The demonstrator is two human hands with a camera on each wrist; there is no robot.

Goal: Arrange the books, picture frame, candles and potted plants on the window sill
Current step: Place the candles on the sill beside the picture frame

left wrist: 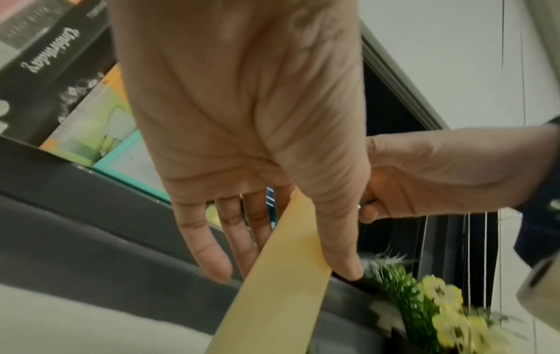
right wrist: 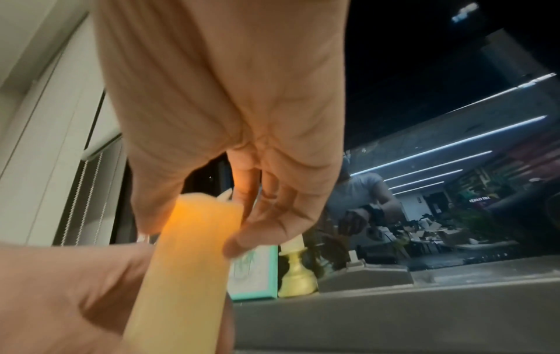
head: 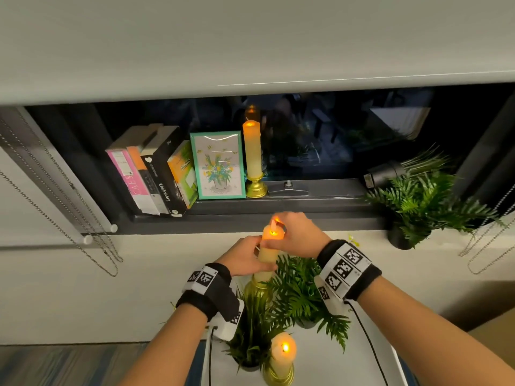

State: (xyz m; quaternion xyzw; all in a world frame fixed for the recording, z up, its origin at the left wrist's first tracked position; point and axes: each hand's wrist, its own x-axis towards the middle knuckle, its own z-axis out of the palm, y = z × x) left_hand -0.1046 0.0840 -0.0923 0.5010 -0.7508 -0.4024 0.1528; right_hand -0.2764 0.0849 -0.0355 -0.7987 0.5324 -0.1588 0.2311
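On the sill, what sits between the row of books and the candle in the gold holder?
The teal picture frame, upright, stands between the books and the sill candle. The head view shows it plainly.

Left hand gripping candle, right hand behind, books, yellow flowers below

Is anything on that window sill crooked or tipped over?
Yes: the row of books at the sill's left end leans rightward instead of standing upright. The teal-framed flower picture and the cream candle in its gold holder stand straight.
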